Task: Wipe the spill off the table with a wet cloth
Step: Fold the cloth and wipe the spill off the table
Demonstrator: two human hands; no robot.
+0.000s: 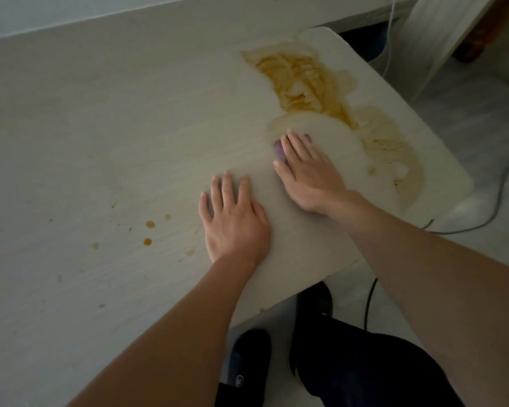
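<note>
A brown smeared spill (306, 80) spreads over the right end of the pale wooden table (100, 127), running down toward the right edge (406, 163). A curved wiped patch cuts through it. My right hand (306, 174) presses flat on a small purple cloth (279, 148), which is mostly hidden under the fingers, at the spill's left margin. My left hand (235, 221) lies flat on the bare tabletop just left of it, fingers straight and holding nothing.
Small brown drops (150, 224) dot the table at the left. A wall runs along the table's far side. Cables (482, 221) trail over the floor to the right. My dark-clad legs and shoes (253, 356) stand below the table's near edge.
</note>
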